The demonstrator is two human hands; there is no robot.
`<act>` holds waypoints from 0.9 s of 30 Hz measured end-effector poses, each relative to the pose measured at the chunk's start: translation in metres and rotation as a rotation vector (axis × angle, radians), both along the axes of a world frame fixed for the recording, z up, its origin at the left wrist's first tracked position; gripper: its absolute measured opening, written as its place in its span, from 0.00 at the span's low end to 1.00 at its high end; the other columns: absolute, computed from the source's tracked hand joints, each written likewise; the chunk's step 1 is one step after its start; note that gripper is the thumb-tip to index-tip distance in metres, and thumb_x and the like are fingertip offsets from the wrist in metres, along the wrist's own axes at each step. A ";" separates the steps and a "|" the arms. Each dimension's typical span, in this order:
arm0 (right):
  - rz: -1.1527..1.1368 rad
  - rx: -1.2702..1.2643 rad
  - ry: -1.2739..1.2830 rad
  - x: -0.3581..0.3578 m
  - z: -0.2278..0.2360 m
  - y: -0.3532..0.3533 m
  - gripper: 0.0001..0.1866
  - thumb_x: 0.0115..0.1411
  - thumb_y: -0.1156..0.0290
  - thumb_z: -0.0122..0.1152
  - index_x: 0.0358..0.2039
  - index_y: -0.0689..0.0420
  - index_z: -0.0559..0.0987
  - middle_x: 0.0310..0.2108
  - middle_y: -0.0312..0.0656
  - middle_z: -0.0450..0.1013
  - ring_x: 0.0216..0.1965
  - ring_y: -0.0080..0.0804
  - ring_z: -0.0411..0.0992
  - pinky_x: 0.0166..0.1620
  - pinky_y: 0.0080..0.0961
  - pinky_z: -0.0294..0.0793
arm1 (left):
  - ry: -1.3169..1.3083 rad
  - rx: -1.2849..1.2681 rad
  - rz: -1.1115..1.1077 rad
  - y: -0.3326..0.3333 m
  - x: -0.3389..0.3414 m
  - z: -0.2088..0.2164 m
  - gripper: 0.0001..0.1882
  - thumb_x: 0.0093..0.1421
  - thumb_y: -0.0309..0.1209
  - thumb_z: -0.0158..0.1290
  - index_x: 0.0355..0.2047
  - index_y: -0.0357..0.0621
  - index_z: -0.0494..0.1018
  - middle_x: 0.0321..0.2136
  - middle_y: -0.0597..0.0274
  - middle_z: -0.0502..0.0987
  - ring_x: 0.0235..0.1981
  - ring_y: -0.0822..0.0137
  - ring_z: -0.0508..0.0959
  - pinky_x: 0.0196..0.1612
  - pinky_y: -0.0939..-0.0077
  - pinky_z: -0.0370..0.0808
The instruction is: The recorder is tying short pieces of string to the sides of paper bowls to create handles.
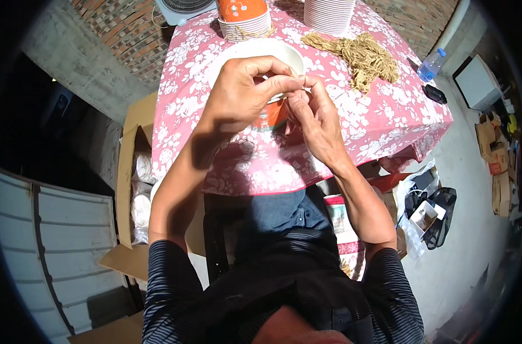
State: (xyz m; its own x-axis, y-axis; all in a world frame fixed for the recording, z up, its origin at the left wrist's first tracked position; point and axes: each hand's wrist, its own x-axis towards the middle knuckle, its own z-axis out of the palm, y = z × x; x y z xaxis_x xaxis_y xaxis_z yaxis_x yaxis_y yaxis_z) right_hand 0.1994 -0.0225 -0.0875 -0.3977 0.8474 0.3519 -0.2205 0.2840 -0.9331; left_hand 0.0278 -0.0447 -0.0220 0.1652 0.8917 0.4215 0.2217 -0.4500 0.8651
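Observation:
Both my hands are raised close together over the near side of a paper bucket (269, 117), white inside with an orange printed wall. My left hand (235, 94) is closed, with thumb and forefinger pinched together. Against those fingertips, the thumb and fingers of my right hand (317, 117) are also pinched. Whatever lies between the fingertips is too small to make out. The hands hide much of the bucket's front. A loose bundle of tan cords (381, 63) lies on the table to the right of the bucket.
A pink flowered cloth (186, 114) covers the table. At the back stand nested orange buckets (244, 26) and a tall white stack (328, 16), near a fan (183, 6). A water bottle (431, 67) and black object (434, 94) sit right. Left stands an open cardboard box (128, 189).

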 end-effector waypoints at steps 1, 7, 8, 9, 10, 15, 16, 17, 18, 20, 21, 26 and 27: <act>0.000 0.001 -0.001 0.001 -0.002 0.000 0.08 0.74 0.75 0.49 0.52 0.58 0.69 0.28 0.27 0.63 0.29 0.13 0.60 0.33 0.16 0.64 | -0.001 0.001 0.000 0.001 0.000 0.001 0.08 0.66 0.26 0.62 0.41 0.32 0.82 0.33 0.59 0.86 0.36 0.75 0.83 0.41 0.78 0.79; -0.075 0.280 -0.094 0.036 0.020 0.002 0.11 0.70 0.81 0.50 0.52 0.63 0.66 0.31 0.33 0.70 0.31 0.18 0.68 0.35 0.19 0.70 | 0.096 -0.270 -0.008 0.010 -0.002 0.004 0.09 0.65 0.22 0.62 0.44 0.35 0.75 0.28 0.63 0.83 0.28 0.77 0.81 0.31 0.82 0.77; -0.088 0.306 -0.089 0.042 0.032 -0.002 0.07 0.69 0.83 0.50 0.47 0.64 0.70 0.31 0.37 0.73 0.31 0.19 0.72 0.35 0.20 0.72 | 0.140 -0.279 -0.041 0.012 -0.004 0.006 0.09 0.64 0.22 0.62 0.43 0.35 0.77 0.29 0.63 0.83 0.29 0.76 0.81 0.33 0.82 0.78; -0.059 0.429 -0.179 0.049 0.042 0.000 0.06 0.67 0.84 0.51 0.43 0.64 0.72 0.31 0.39 0.74 0.31 0.22 0.73 0.35 0.21 0.72 | 0.138 -0.281 -0.047 0.012 -0.003 0.007 0.09 0.64 0.22 0.62 0.43 0.35 0.77 0.29 0.63 0.83 0.29 0.76 0.81 0.33 0.82 0.78; -0.029 0.551 -0.269 0.055 0.050 0.006 0.05 0.66 0.84 0.51 0.40 0.64 0.74 0.30 0.41 0.76 0.31 0.24 0.75 0.34 0.23 0.73 | 0.109 -0.247 -0.068 0.012 -0.003 0.007 0.07 0.63 0.23 0.62 0.40 0.33 0.79 0.28 0.63 0.82 0.28 0.77 0.80 0.32 0.82 0.76; -0.039 0.933 -0.301 0.049 0.077 0.033 0.11 0.51 0.91 0.49 0.29 0.64 0.78 0.27 0.45 0.73 0.29 0.38 0.75 0.33 0.33 0.73 | 0.218 -0.174 -0.132 0.012 -0.006 0.012 0.06 0.64 0.26 0.61 0.35 0.33 0.82 0.26 0.64 0.81 0.28 0.78 0.78 0.30 0.81 0.73; -0.039 0.968 -0.299 0.049 0.078 0.040 0.12 0.50 0.91 0.48 0.28 0.64 0.79 0.27 0.46 0.73 0.29 0.40 0.75 0.34 0.34 0.73 | 0.219 -0.172 -0.131 0.013 -0.006 0.013 0.06 0.64 0.26 0.61 0.35 0.33 0.82 0.26 0.64 0.81 0.28 0.78 0.78 0.30 0.81 0.73; -0.076 0.964 -0.341 0.050 0.076 0.044 0.13 0.49 0.91 0.48 0.27 0.64 0.80 0.26 0.46 0.72 0.30 0.40 0.75 0.34 0.34 0.73 | 0.291 -0.185 -0.102 0.013 -0.005 0.014 0.08 0.65 0.28 0.61 0.36 0.33 0.82 0.26 0.64 0.81 0.28 0.78 0.77 0.30 0.81 0.73; -0.084 0.935 -0.373 0.050 0.073 0.047 0.14 0.49 0.91 0.47 0.28 0.63 0.81 0.26 0.47 0.72 0.30 0.41 0.75 0.35 0.34 0.73 | 0.363 -0.199 -0.071 0.012 -0.004 0.015 0.09 0.66 0.29 0.61 0.36 0.33 0.82 0.25 0.65 0.81 0.27 0.78 0.77 0.30 0.80 0.73; -0.118 0.870 -0.444 0.050 0.060 0.049 0.14 0.52 0.88 0.49 0.32 0.62 0.83 0.27 0.48 0.71 0.31 0.41 0.75 0.37 0.35 0.74 | 0.350 -0.220 -0.077 0.014 -0.007 0.013 0.09 0.67 0.30 0.60 0.37 0.34 0.81 0.26 0.67 0.80 0.28 0.79 0.77 0.31 0.82 0.74; -0.128 0.810 -0.466 0.051 0.052 0.046 0.12 0.53 0.85 0.52 0.33 0.62 0.83 0.28 0.48 0.72 0.32 0.41 0.75 0.37 0.36 0.74 | 0.335 -0.245 -0.086 0.015 -0.009 0.011 0.10 0.69 0.31 0.59 0.37 0.35 0.80 0.26 0.68 0.79 0.28 0.80 0.77 0.32 0.83 0.75; -0.173 0.706 -0.456 0.042 0.041 0.014 0.11 0.59 0.69 0.71 0.34 0.64 0.84 0.30 0.44 0.76 0.33 0.35 0.76 0.38 0.32 0.75 | 0.297 -0.190 -0.071 0.013 -0.010 0.011 0.10 0.69 0.31 0.59 0.38 0.35 0.80 0.27 0.68 0.79 0.28 0.80 0.76 0.31 0.83 0.74; -0.176 0.703 -0.457 0.040 0.037 0.016 0.11 0.59 0.69 0.71 0.34 0.64 0.84 0.30 0.44 0.76 0.33 0.35 0.76 0.38 0.32 0.75 | 0.316 -0.195 -0.063 0.013 -0.009 0.011 0.09 0.69 0.31 0.59 0.38 0.35 0.80 0.27 0.68 0.79 0.28 0.80 0.76 0.31 0.83 0.74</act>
State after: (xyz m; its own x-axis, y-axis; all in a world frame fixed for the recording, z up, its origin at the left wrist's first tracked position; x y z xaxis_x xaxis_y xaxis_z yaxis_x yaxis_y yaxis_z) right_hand 0.2397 -0.0068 -0.0507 -0.5119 0.5553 0.6555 0.2360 0.8246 -0.5142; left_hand 0.0187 -0.0316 -0.0108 0.3167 0.9342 0.1642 0.4685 -0.3046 0.8293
